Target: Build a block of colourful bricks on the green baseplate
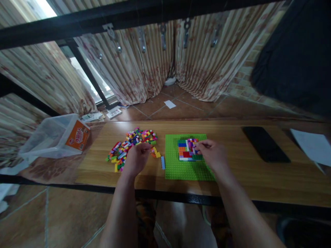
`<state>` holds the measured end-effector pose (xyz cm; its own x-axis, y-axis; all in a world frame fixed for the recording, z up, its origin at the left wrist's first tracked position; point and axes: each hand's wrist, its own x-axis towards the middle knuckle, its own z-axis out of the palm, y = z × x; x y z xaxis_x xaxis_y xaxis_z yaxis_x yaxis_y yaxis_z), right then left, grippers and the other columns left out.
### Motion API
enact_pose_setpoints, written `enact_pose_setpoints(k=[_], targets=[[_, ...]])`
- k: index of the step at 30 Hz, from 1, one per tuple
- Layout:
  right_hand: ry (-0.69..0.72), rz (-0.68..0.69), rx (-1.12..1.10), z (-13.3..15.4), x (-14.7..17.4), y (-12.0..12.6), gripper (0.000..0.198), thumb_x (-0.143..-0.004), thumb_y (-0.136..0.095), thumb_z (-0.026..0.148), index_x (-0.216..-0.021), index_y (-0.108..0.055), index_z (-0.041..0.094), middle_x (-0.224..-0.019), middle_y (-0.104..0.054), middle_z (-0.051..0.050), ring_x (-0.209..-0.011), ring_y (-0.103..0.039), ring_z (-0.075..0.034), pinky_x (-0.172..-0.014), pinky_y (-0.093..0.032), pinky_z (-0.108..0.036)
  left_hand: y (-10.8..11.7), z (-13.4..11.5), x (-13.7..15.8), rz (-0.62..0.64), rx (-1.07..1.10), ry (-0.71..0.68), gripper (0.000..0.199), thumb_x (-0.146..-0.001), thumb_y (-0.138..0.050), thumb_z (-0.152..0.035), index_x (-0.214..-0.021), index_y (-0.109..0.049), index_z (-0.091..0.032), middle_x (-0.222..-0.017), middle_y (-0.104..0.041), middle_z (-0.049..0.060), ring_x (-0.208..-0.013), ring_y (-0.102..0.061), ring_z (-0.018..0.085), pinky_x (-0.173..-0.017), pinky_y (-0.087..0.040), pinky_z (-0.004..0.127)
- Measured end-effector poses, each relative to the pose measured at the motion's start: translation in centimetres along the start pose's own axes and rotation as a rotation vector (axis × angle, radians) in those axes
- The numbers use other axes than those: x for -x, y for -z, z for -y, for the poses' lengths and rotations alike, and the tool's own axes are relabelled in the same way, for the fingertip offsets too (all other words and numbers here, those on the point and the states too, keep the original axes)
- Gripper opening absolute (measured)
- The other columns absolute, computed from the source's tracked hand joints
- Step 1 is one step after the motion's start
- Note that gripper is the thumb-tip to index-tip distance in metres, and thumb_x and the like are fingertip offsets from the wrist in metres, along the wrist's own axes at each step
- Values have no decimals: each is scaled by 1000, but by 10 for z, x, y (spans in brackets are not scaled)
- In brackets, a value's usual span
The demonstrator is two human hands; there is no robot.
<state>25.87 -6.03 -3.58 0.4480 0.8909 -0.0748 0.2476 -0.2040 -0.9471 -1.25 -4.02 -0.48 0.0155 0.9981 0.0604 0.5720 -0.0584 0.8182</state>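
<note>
A green studded baseplate (172, 171) lies on the wooden table, carrying a low block of multicoloured toy bricks (186, 154). My right hand (214, 153) is at the right side of that block, with thumb and fingertips pinched on a small toy brick whose colour is hard to make out. Over the near side of a loose pile of bricks (137, 136), my left hand (137, 157) is closed, its fingers curled. Whatever it may hold is hidden. A light blue brick (162, 162) lies between the pile and the baseplate, beside yellow and orange bricks (156, 152).
A black phone-like slab (266, 144) and white paper (312, 146) lie on the right. Left of the table is a clear plastic bin (49, 136) with an orange label. A dark bar (144, 17) with hooks crosses above, before striped curtains (139, 69).
</note>
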Motion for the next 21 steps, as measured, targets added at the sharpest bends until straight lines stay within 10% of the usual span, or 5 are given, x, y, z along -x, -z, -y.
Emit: enact_pose_setpoints(k=[11,21], targets=[[27,-104,-156,8,-3,14,24,-70,-70,41,-75,-69,17,-67,-73,-6,-57,-66,-17,-57,-52,-29,-10,2,4,144,-439,-117,21,-70,-58,-12,-75,-75,-22,-79,-74,5,-73,-66,21,-70,-48,29],[172,83,-175,19,9,12,23,-77,-68,41,-79,-73,18,-70,-73,-4,-59,-63,-15,-58,-49,-29,-40,-25,5,73,318,-17,12,-74,-66,-24,-81,-72,-16,-78,-71,3,-71,-63,15,-68,-47,25]])
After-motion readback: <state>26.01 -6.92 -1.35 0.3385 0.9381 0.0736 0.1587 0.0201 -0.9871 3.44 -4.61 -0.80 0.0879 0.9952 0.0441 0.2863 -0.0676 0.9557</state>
